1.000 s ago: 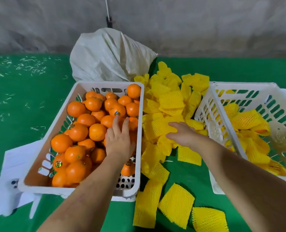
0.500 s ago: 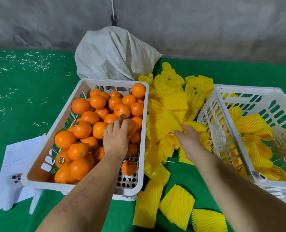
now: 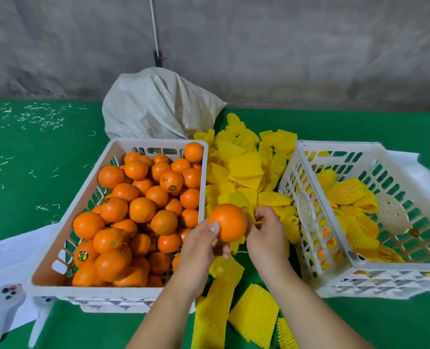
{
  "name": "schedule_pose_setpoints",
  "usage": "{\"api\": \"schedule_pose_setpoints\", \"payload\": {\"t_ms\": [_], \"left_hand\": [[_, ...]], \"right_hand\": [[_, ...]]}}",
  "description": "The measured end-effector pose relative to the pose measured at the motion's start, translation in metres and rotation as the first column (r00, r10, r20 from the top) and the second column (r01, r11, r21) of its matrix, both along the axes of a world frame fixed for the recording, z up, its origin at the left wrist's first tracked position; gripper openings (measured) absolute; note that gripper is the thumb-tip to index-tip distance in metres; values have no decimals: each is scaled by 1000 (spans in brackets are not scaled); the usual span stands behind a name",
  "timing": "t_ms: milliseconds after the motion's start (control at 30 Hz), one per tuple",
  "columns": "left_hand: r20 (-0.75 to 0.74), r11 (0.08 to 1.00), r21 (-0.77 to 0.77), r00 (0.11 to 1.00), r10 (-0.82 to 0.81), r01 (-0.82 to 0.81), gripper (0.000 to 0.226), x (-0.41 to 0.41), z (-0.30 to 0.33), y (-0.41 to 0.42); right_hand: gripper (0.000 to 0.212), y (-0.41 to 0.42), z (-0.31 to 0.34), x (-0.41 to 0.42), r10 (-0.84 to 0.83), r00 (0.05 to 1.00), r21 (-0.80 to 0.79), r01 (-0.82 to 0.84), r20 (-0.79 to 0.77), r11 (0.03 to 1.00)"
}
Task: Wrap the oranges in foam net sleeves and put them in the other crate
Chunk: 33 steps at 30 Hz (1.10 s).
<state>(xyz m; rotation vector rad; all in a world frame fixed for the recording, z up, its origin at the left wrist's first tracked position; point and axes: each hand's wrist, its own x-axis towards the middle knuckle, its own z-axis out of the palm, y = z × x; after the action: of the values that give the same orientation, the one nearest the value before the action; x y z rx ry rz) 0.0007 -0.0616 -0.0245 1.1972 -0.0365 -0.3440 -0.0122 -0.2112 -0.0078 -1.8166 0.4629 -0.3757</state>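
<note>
The left hand (image 3: pixel 201 244) is gripping an orange (image 3: pixel 227 222) over the pile while the right hand (image 3: pixel 268 231) is pinching a sleeve (image 3: pixel 255 221) open to slip it on.

Hidden, cropped and unreadable parts

The foam net sleeve (image 3: pixel 252 221) pinched by the right hand (image 3: pixel 268 238) is largely covered by the held orange (image 3: pixel 227 222) and the fingers, so how far it is pulled on cannot be told. The underside of that orange is masked by the left hand (image 3: pixel 201 250). Both forearms are cut off by the bottom edge. The lower layers of fruit in the left crate (image 3: pixel 65 285) are buried. The wrapped oranges (image 3: pixel 347 191) in the right crate (image 3: pixel 375 269) are seen only as orange glimpses, and that crate's far corner is cropped by the right edge. The sticker (image 3: pixel 82 255) print is too small to read.
</note>
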Motion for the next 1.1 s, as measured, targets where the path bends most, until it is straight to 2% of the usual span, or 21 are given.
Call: {"api": "schedule_pose_setpoints", "payload": {"t_ms": [167,267,333,433,500,567,700,800,900,1000,1100], "left_hand": [[48,971,-67,973,-226,229,80,2,5,14],[35,943,-18,943,-331,332,99,0,9,18],[43,935,23,934,-356,355,93,-2,11,17],[48,958,25,957,-285,284,85,-4,11,13],[31,973,-7,973,-230,230,87,-3,10,11],[46,977,-23,977,-210,211,79,-2,7,10],[118,990,76,984,-131,123,71,-6,7,7],[108,994,90,992,-69,60,81,-5,7,9],[163,985,141,979,-124,101,90,-7,7,11],[192,986,130,973,-129,105,77,-10,8,5],[109,999,-19,993,32,-30,54,-5,4,6]], "right_hand": [[16,3,14,-5,-57,998,-41,59,37,997],[15,1,16,-7,-46,997,-64,50,56,997],[15,-1,16,-8,-9,999,-88,14,50,996],[15,-3,16,-11,17,999,-101,-13,38,995],[21,-3,16,-14,23,998,-97,-18,52,995],[25,-2,16,-17,34,997,-86,-28,73,996],[18,-4,18,-24,69,989,-81,-58,131,995],[11,-4,20,-32,137,980,-185,-110,143,977],[14,-3,25,-39,186,975,-285,-144,125,948],[13,-3,34,-44,226,963,-388,-156,143,909],[15,8,40,-51,394,910,-487,-288,130,825]]}}
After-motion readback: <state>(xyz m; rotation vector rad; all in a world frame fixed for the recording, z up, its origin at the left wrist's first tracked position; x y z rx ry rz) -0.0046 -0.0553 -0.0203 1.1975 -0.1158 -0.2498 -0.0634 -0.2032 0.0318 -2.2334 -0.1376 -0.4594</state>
